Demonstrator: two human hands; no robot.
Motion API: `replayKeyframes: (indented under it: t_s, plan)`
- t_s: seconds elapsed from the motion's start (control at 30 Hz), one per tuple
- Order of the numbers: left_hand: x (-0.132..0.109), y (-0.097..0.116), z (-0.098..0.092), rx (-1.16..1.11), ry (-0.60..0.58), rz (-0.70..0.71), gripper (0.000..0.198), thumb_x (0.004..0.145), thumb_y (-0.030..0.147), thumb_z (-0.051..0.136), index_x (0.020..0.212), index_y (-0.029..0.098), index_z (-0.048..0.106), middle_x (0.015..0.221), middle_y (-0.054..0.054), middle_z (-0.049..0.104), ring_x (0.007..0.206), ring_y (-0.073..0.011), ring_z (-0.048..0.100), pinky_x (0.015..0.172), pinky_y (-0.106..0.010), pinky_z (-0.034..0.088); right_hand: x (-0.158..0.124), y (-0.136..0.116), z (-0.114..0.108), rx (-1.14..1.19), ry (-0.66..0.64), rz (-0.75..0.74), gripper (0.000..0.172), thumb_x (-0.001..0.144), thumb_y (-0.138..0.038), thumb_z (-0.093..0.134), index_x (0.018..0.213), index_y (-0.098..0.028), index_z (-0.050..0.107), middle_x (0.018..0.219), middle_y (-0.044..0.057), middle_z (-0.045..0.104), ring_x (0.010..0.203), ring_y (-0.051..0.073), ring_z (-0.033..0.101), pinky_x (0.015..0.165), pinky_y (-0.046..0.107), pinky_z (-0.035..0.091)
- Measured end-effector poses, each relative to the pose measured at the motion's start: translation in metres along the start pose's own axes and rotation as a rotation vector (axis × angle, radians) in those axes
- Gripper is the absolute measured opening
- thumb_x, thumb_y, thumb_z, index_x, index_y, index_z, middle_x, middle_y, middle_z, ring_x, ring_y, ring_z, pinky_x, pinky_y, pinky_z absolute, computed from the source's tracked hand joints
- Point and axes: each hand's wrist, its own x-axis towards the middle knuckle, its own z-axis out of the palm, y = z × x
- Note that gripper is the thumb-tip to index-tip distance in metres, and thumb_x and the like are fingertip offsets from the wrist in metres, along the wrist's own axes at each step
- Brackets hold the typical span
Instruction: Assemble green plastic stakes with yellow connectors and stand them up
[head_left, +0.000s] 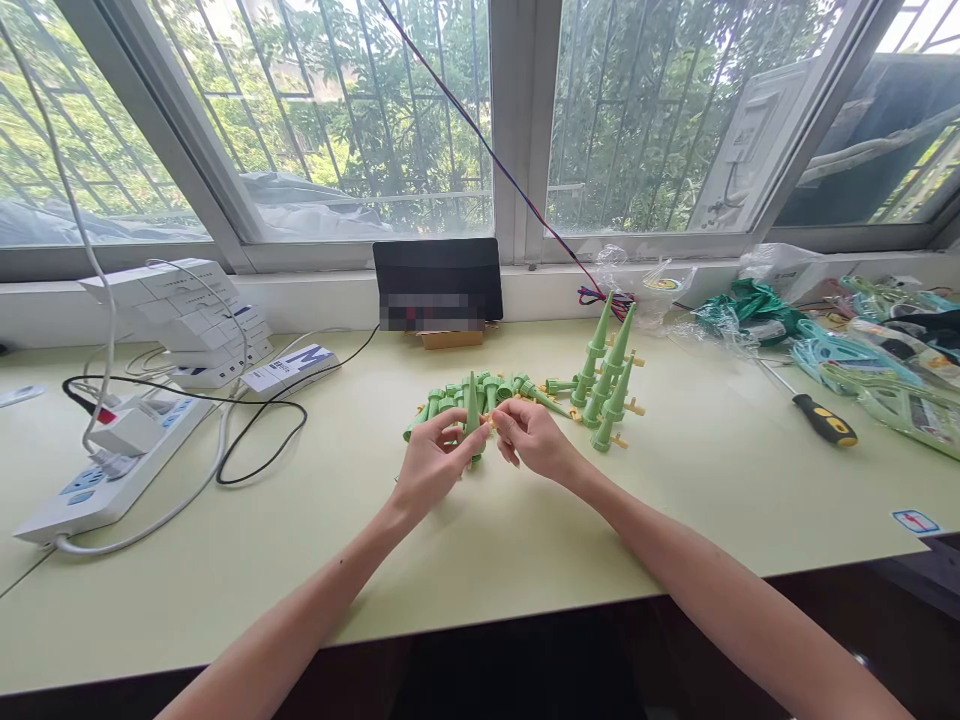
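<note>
My left hand (pixel 433 458) is closed around a green plant watering spike (pixel 472 402), its pointed end upward. The fingers of my right hand (pixel 534 436) pinch a small yellow valve (pixel 490 422) at the spike's side; my fingers partly cover it. Behind my hands lies a pile of green spikes (pixel 435 402), some on their sides. To the right, several more spikes (pixel 616 375) stand upright in rows, points up, with yellow valves sticking out sideways.
A screwdriver (pixel 823 420) lies at the right, near bagged green and blue items (pixel 855 360). A dark tablet (pixel 437 283) leans at the window. On the left are a power strip (pixel 112 480), looping cables, stacked white boxes (pixel 195 325) and a single box (pixel 291 370).
</note>
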Motion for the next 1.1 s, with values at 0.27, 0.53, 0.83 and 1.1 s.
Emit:
replayKeyframes:
  t_s: [0.27,0.53,0.83,1.1]
  plan:
    - [0.001,-0.0008,0.0001,0.022,-0.002,0.012,0.031,0.08,0.047,0.07,0.091,0.018,0.065,0.061,0.002,0.052,0.047,-0.0073,0.041,0.04,-0.02,0.033,-0.0032,-0.0059,0.0014,-0.147,0.036,-0.013,0.037,0.098,-0.048,0.043,0.077,-0.019,0.052,0.047,-0.006,0.048,0.041,0.009,0.043,0.047,0.022,0.035]
    - [-0.0007,0.0015,0.0,0.034,-0.005,0.017,0.031,0.079,0.047,0.071,0.089,0.018,0.065,0.06,0.002,0.052,0.045,-0.0078,0.043,0.04,-0.021,0.036,-0.003,-0.0069,0.0019,-0.217,0.059,-0.032,0.042,0.098,-0.05,0.041,0.069,-0.02,0.046,0.047,-0.006,0.045,0.042,0.009,0.04,0.048,0.023,0.033]
    - [-0.0011,0.0025,0.0009,0.017,-0.018,0.013,0.029,0.076,0.044,0.074,0.09,0.02,0.066,0.058,0.003,0.051,0.043,-0.0071,0.041,0.039,-0.02,0.033,-0.0021,-0.0011,0.0011,-0.255,0.079,-0.043,0.044,0.097,-0.05,0.04,0.065,-0.021,0.038,0.048,-0.005,0.042,0.045,0.009,0.037,0.048,0.024,0.029]
    - [-0.0011,0.0019,0.0005,0.031,-0.02,0.025,0.028,0.078,0.044,0.073,0.089,0.019,0.067,0.057,0.004,0.048,0.045,-0.0074,0.04,0.039,-0.019,0.033,-0.0009,-0.0011,0.0014,-0.277,0.082,-0.046,0.047,0.096,-0.054,0.04,0.064,-0.021,0.038,0.051,-0.004,0.042,0.047,0.01,0.038,0.049,0.024,0.03]
